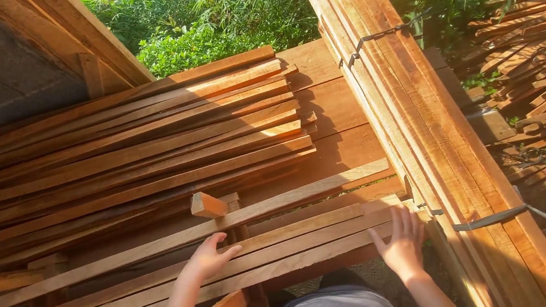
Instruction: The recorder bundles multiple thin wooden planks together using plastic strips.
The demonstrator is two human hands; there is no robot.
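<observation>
I saw the left hand (207,259) and right hand (402,246) lying open on the long wooden slats (293,246) at lower centre. A strapped bundle of planks (427,128) blocked the right; a short wood block (207,205) sat just above.

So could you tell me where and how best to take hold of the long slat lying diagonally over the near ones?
Probably mid-length, between the left hand and right hand, coming from above on the near side. The long slat is thin and narrow, rests on other slats, and both long edges look exposed there for pinching.
</observation>
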